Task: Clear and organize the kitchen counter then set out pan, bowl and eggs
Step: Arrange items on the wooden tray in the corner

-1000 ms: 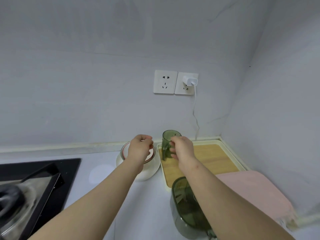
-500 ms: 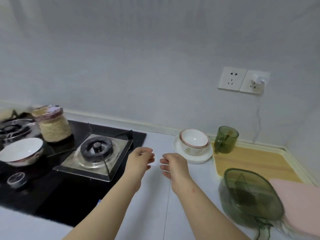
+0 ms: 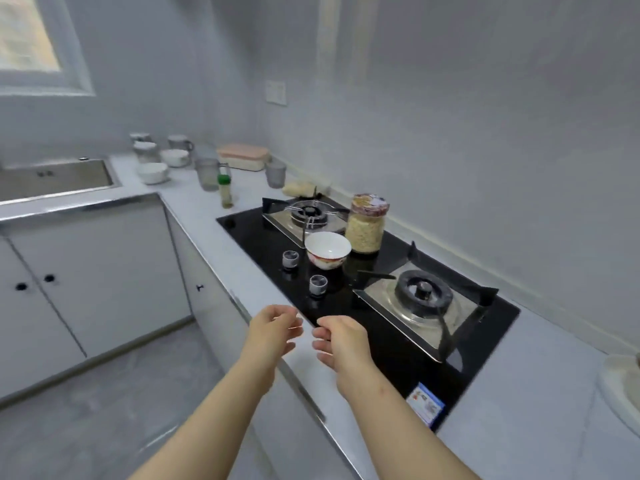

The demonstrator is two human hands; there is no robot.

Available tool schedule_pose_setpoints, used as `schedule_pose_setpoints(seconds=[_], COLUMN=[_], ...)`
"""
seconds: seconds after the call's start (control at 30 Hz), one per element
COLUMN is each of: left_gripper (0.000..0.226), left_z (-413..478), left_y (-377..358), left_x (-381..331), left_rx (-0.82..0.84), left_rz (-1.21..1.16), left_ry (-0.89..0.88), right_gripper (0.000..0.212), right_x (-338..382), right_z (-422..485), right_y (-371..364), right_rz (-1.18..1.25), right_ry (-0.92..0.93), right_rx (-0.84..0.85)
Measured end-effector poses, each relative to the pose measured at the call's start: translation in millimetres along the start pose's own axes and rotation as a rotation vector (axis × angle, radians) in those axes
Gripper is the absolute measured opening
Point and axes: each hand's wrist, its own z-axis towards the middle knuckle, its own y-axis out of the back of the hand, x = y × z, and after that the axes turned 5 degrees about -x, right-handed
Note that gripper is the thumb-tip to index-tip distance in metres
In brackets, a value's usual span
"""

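My left hand (image 3: pixel 273 329) and my right hand (image 3: pixel 341 341) hover side by side over the counter's front edge, just in front of the black gas hob (image 3: pixel 381 327). Both hold nothing and their fingers hang loosely curled. On the hob, between the two burners, stand a white bowl with a red pattern (image 3: pixel 327 250) and a glass jar of pale grains (image 3: pixel 367 223). Further along the counter are several white bowls (image 3: pixel 153 172), clear cups (image 3: pixel 207 173), a green-capped bottle (image 3: pixel 225 190) and a pink-lidded box (image 3: pixel 243 156).
The sink (image 3: pixel 52 178) lies at the far left under a window. White cabinets (image 3: pixel 97 271) run below the L-shaped counter (image 3: pixel 194 202). The near burner (image 3: pixel 420 292) is right of my hands. A white dish's rim (image 3: pixel 620 393) shows at the right edge.
My view has swung left from the tray corner to the hob and sink. Both hands left the bowl and green cup and drew back, empty, to the counter's front edge.
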Motion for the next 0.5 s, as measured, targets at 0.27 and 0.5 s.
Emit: schedule_pose_setpoints(seconds=[0.27,0.5], left_gripper=[0.013,0.016], left_z=[90,172], left_y=[176,323], left_x=[-48,-93], left_rx=[-0.213,-0.376], left_rz=[-0.045,-0.057], left_ry=[-0.081,-0.103], right_gripper=[0.017,0.014], right_x=[13,14], right_z=[3,8], right_y=[-206,-390], right_rz=[-0.079,-0.156], right_ry=[0.042,0.041], right_rx=[0.265,0.405])
